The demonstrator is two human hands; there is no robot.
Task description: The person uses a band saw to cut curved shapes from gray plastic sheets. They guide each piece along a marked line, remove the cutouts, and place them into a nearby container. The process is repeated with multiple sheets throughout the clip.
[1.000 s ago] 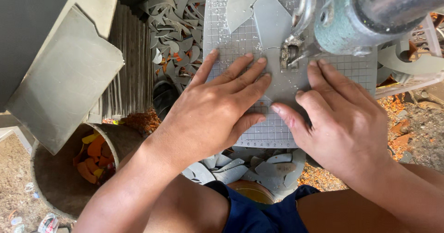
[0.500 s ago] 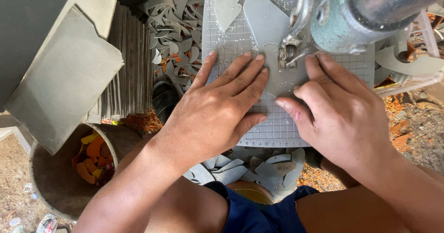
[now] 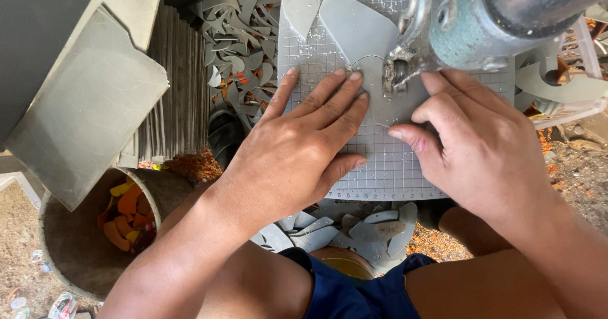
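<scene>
My left hand [image 3: 303, 142] lies flat, fingers spread, pressing a thin grey sheet piece [image 3: 361, 37] onto a gridded cutting table [image 3: 386, 167]. My right hand [image 3: 478, 145] presses the same sheet from the right, its fingers curled beside the blade [image 3: 398, 72] of a teal-green cutting machine [image 3: 500, 15]. The blade stands between my two hands, in a curved cut in the sheet. A pointed grey offcut [image 3: 299, 2] lies on the table beyond my left hand.
A stack of grey sheets [image 3: 174, 91] stands on edge at the left, with a large grey piece [image 3: 88, 110] leaning over it. Grey curved scraps [image 3: 237, 34] are heaped behind. A round bin [image 3: 95, 243] holds orange scraps. More cut pieces [image 3: 354, 230] lie under the table.
Both hands have pushed the grey sheet away from me through the blade, so the cut is longer. The sheet's far end has shifted to the left.
</scene>
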